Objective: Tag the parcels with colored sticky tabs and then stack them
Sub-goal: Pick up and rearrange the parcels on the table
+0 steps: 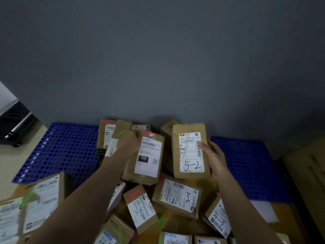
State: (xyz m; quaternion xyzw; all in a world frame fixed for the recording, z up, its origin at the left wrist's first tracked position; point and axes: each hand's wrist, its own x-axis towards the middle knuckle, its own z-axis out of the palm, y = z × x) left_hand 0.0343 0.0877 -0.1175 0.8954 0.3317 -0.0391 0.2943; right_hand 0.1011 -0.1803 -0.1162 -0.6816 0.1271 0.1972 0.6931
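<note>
Several brown cardboard parcels with white shipping labels lie piled in front of the grey wall. My left hand [129,142] grips the upper left edge of a parcel [146,159] that carries a red tab at its top. My right hand [213,155] holds the right side of the parcel marked "5-2" [190,150], thumb on its label. A parcel with a green tab [121,132] stands behind my left hand. Parcels marked "3-2" [177,196] and "4-3" [219,217] lie nearer to me.
Blue perforated plastic pallets [58,148] extend on the left and on the right [249,166] under the pile. More labelled parcels with green tabs [35,206] sit at the lower left. A large carton [309,173] stands at the right edge, a dark cart [15,124] at the far left.
</note>
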